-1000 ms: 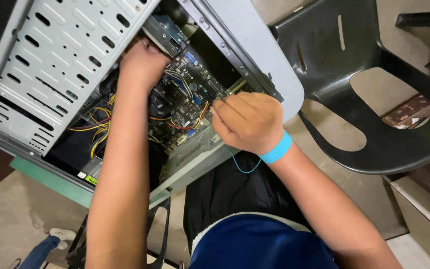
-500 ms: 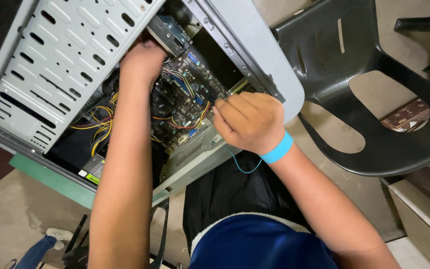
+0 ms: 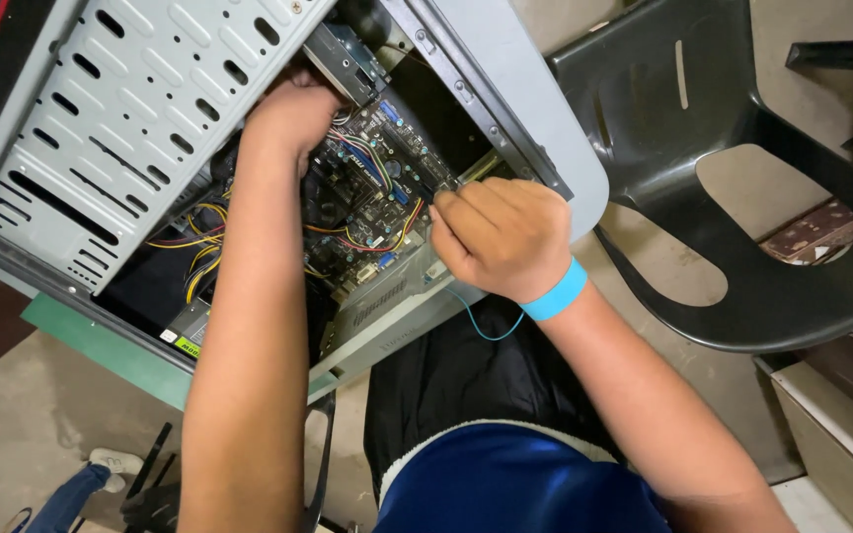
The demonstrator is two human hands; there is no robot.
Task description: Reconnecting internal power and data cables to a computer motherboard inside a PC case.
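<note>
An open grey computer case (image 3: pixel 535 128) lies tilted in front of me, its motherboard (image 3: pixel 372 212) and coloured wires exposed. My left hand (image 3: pixel 288 118) reaches deep inside, fingers curled under the perforated metal drive cage (image 3: pixel 130 109); what it grips is hidden. My right hand (image 3: pixel 501 237), with a blue wrist strap (image 3: pixel 557 293), is closed at the board's right edge, fingertips pinched on a small part I cannot make out.
A dark plastic chair (image 3: pixel 742 197) stands to the right of the case. A thin blue cord (image 3: pixel 481 326) trails from the wrist strap. Yellow and black cables (image 3: pixel 194 266) bundle at the case's lower left. Someone's shoe and leg (image 3: pixel 91 474) show at bottom left.
My right hand has shifted slightly along the motherboard's edge. My left hand stays inside the case, nearly unmoved.
</note>
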